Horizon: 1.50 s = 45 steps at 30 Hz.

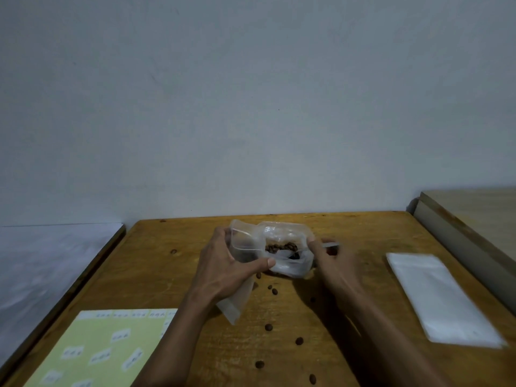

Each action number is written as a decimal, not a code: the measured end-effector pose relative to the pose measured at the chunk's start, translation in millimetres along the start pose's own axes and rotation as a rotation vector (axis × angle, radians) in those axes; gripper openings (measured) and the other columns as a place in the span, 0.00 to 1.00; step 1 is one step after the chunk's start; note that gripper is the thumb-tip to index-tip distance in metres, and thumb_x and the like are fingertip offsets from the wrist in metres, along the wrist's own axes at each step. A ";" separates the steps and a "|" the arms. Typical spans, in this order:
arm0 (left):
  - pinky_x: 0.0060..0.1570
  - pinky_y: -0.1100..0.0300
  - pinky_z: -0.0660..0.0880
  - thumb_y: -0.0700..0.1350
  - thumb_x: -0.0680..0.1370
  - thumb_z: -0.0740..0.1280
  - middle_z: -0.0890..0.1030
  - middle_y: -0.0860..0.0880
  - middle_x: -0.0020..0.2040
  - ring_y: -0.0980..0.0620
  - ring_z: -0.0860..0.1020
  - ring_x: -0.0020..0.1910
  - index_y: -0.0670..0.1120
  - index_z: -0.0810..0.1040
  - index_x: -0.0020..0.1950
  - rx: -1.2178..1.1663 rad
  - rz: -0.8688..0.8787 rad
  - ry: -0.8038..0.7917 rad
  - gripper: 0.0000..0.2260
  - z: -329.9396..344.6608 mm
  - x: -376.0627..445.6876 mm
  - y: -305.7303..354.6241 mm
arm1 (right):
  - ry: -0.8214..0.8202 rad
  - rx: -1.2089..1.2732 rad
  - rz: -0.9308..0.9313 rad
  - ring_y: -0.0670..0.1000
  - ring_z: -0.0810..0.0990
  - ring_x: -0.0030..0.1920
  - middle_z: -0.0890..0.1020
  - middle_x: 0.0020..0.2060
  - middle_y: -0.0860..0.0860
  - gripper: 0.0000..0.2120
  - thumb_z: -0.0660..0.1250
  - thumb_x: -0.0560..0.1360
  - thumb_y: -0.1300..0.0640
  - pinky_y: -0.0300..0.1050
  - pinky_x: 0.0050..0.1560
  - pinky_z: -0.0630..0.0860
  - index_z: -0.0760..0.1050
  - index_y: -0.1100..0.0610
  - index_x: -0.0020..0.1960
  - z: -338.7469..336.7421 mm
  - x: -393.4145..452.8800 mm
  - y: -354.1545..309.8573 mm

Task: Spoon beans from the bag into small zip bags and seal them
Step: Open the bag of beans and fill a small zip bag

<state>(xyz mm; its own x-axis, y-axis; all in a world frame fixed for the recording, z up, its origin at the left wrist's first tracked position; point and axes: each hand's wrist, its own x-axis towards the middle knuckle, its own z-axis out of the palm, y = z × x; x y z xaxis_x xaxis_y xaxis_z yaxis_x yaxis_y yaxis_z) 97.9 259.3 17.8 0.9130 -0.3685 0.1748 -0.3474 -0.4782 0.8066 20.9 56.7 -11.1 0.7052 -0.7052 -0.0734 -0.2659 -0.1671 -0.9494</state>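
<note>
Two hands are working over a clear plastic bag of brown beans [280, 247] w/ a small zip bag, on a brown wooden table [349, 275].

Left hand [226, 263] is gripping a small clear zip bag [237, 300], its mouth held up beside the bean bag at table centre, thumb pressing across the front. Right hand [331, 258] is curling round a thin grey spoon handle [329, 245] that is reaching into the bean bag; spoon bowl is hidden. Loose brown beans [268, 327] are lying scattered near the front edge. A stack of flat white zip bags [438, 297] is sitting at right, a pale green label sheet [106, 350] at front left.
</note>
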 end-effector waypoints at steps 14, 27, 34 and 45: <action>0.40 0.66 0.73 0.59 0.62 0.81 0.75 0.55 0.58 0.58 0.77 0.51 0.54 0.65 0.63 -0.068 0.018 0.028 0.37 -9.7 -11.0 8.4 | -0.106 -0.546 -0.629 0.45 0.65 0.63 0.76 0.57 0.40 0.15 0.66 0.75 0.37 0.51 0.63 0.55 0.85 0.44 0.51 15.9 -46.8 -74.8; 0.53 0.42 0.81 0.49 0.70 0.73 0.87 0.43 0.50 0.42 0.85 0.52 0.44 0.83 0.51 -0.742 -0.069 0.058 0.13 -22.5 -7.2 17.5 | -0.359 0.172 -0.423 0.46 0.85 0.44 0.86 0.41 0.49 0.11 0.75 0.72 0.50 0.44 0.43 0.83 0.82 0.56 0.50 5.3 -35.1 -75.7; 0.51 0.43 0.82 0.51 0.69 0.75 0.86 0.42 0.51 0.40 0.85 0.52 0.44 0.84 0.54 -0.733 -0.094 -0.066 0.17 -24.2 -15.6 27.4 | -0.452 0.299 -0.344 0.50 0.87 0.45 0.88 0.44 0.51 0.12 0.76 0.70 0.53 0.46 0.43 0.84 0.84 0.56 0.51 7.5 -37.7 -69.1; 0.42 0.56 0.83 0.51 0.74 0.69 0.87 0.47 0.47 0.50 0.86 0.46 0.44 0.85 0.53 -0.636 -0.030 -0.041 0.14 -28.5 -20.6 36.0 | -0.422 0.160 -0.446 0.54 0.86 0.46 0.87 0.42 0.52 0.10 0.71 0.74 0.48 0.60 0.48 0.83 0.85 0.53 0.48 -3.9 -39.3 -78.8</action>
<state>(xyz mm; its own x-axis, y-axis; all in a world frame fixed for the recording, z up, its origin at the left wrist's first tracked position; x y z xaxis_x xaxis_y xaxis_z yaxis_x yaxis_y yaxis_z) 72.7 272.4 59.4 0.9069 -0.3989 0.1355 -0.1156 0.0736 0.9906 11.5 94.9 67.8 0.9326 -0.2538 0.2567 0.1919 -0.2537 -0.9480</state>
